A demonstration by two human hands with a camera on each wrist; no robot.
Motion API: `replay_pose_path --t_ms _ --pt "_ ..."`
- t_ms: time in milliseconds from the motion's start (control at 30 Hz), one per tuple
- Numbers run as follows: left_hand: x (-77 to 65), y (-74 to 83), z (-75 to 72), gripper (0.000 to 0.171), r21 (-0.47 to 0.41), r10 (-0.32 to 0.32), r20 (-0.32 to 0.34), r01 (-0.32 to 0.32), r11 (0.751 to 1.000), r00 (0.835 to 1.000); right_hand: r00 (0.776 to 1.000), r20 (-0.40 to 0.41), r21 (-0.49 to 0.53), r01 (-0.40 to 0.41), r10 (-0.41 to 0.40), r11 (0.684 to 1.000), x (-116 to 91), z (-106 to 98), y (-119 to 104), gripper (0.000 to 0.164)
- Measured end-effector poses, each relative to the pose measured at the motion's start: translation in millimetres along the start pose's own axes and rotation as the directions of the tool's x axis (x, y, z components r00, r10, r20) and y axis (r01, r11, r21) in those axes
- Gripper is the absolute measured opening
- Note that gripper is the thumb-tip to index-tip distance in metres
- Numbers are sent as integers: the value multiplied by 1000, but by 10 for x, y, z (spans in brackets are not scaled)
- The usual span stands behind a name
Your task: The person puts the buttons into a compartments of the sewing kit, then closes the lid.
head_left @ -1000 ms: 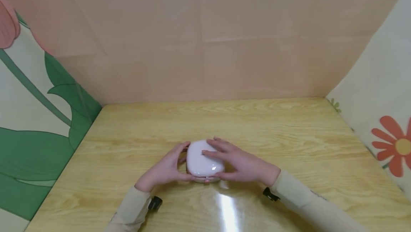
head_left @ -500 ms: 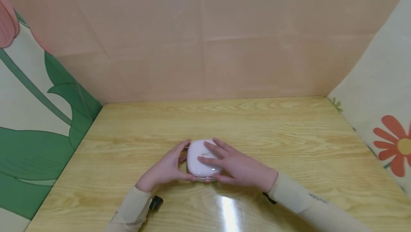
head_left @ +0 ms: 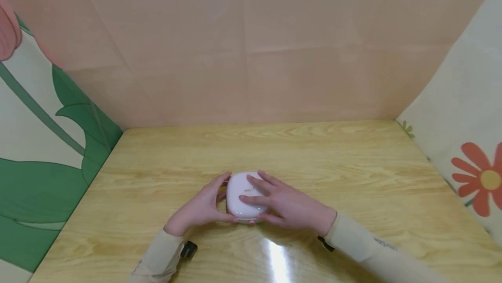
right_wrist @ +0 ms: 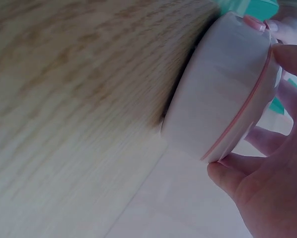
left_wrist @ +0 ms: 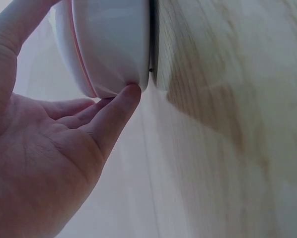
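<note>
A glossy white rounded-square lidded box (head_left: 237,198) sits on the wooden table, with a pink line along its seam and a small pink button (right_wrist: 255,23) at the front. My left hand (head_left: 201,207) grips its left side, thumb at the front edge and fingers at the back; in the left wrist view a fingertip touches the lower wall. Across the lid (head_left: 240,185), my right hand (head_left: 288,204) lies with spread fingers pressing the top, its thumb at the front rim and another finger at the back rim. Some faint lettering shows on the lid between the fingers.
The light wooden table (head_left: 313,156) is backed by a pinkish cloth wall (head_left: 251,56). Side panels carry green leaves (head_left: 35,196) on the left and an orange flower (head_left: 478,178) on the right. Black wrist straps (head_left: 189,249) show below the sleeves.
The slightly raised front of the lid has come down and the seam gap has narrowed. My right hand has slid left and farther over the lid; my left hand keeps its grip.
</note>
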State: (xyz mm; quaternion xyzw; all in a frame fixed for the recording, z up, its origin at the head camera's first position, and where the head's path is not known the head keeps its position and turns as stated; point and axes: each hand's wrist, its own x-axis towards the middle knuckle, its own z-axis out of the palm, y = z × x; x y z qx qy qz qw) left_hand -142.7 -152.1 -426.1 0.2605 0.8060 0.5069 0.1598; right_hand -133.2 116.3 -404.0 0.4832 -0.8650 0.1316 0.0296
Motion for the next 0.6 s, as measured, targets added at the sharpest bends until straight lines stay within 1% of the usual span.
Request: replay_pose_path --t_ms 233,400,500,600 --pt "-12 -7 7 115 20 7 1 -7 1000 1000 1000 -23 13 -3 3 1000 -24 77 33 59" --pt "-26 7 3 118 66 5 -1 -4 998 1000 998 -40 83 -45 49 996 -59 32 37 61" --pt "-40 12 -14 111 127 -10 -20 13 992 1000 994 -66 117 -81 90 990 -111 -40 55 62" --pt "-61 28 -51 93 175 -44 -46 51 983 998 986 -93 129 -126 138 984 -193 -124 97 62"
